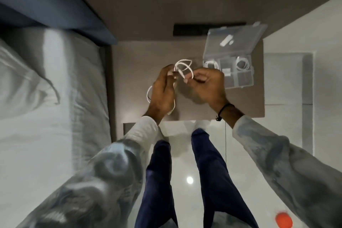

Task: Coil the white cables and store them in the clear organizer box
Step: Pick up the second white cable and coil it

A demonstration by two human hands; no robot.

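White cable [182, 67] mid-coil, pinched by left hand [162, 89] and right hand [207, 85]; keep loops even, small enough for clear organizer box [233, 68].

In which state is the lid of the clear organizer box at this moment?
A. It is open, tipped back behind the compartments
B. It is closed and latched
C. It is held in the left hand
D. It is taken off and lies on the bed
A: the lid of the clear organizer box stands tipped back, so the compartments and a coiled white cable inside show.
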